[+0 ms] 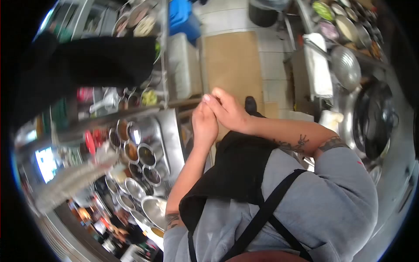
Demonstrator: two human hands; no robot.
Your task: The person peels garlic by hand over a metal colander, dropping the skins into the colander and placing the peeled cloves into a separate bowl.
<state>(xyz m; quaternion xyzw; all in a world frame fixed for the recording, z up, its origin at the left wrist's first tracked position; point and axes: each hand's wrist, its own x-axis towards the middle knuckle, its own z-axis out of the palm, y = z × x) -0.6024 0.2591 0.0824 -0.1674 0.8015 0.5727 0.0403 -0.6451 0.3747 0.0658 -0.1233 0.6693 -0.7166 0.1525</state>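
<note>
Two hands meet near the middle of the frame: your left hand (205, 124) and right hand (231, 113) touch, fingers curled in, and I cannot tell whether anything lies between them. Nearest below is your black apron (231, 170); to the left stands the steel bench (175, 135), carrying round metal containers (146, 156). For good control, you do best with wrists loose and your left forearm clear of the bench. Farther out, a brown sheet (231, 52) lies at upper centre, and a dark round pan (374, 118) sits at right; mind your elbow near it.
</note>
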